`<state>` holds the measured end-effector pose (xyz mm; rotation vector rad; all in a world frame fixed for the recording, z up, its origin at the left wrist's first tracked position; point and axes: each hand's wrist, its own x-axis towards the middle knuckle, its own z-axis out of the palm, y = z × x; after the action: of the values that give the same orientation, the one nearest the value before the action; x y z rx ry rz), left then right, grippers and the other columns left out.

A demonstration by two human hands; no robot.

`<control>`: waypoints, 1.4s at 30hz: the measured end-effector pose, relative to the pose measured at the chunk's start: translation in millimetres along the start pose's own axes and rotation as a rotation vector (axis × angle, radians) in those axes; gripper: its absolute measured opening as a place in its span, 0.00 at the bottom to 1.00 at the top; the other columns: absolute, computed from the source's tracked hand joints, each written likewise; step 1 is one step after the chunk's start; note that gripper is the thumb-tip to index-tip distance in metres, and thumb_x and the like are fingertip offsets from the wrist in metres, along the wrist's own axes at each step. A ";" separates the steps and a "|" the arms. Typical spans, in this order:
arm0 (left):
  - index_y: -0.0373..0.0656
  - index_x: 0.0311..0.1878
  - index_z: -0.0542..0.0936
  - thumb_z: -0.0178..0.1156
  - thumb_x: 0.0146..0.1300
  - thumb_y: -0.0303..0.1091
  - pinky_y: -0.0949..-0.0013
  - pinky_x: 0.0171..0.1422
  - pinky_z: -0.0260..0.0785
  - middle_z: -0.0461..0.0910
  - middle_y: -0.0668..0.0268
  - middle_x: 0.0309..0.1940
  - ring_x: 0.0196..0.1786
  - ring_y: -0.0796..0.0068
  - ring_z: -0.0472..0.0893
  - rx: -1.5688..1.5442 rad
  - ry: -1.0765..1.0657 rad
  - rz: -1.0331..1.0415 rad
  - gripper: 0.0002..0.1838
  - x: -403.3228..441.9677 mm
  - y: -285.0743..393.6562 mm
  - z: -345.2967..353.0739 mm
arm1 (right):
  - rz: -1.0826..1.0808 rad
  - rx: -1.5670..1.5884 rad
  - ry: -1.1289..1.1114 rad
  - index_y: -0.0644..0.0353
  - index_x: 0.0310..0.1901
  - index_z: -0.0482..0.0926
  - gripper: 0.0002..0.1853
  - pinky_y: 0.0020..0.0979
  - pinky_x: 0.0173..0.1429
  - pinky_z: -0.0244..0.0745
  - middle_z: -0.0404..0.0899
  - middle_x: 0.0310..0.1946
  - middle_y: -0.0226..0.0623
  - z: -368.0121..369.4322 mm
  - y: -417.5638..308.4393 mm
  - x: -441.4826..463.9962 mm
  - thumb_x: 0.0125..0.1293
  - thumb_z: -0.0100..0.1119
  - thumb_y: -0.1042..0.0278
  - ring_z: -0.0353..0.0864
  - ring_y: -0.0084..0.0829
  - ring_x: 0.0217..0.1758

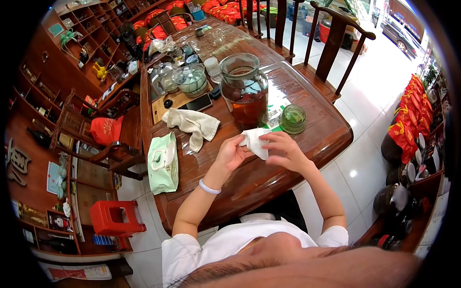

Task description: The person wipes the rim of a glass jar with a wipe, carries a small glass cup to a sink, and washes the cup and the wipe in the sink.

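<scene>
Head view: the left hand (232,152) pinches a crumpled white wipe (256,142) over the near part of the glossy table (240,185); the right hand's (284,150) curved fingers meet its other side — whether they grip, I cannot tell. Just beyond stands a glass jar (244,104) of dark liquid — green glass piece (293,120) to its right, cloth (194,126) to its left.
</scene>
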<state>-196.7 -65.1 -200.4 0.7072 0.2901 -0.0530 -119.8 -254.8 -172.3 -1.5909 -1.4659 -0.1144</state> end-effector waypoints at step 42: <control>0.35 0.58 0.57 0.73 0.25 0.30 0.68 0.63 0.55 0.66 0.61 0.52 0.57 0.69 0.66 1.005 -0.489 0.635 0.50 117.6 156.2 30.3 | -0.393 -0.291 -0.321 0.63 0.32 0.77 0.11 0.32 0.37 0.65 0.76 0.30 0.33 -87.0 78.8 186.4 0.49 0.60 0.64 0.67 0.34 0.32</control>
<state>-53.8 39.9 -112.8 1.7171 -0.4884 0.2503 40.6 -164.0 -51.7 -1.5779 -2.0817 -0.3224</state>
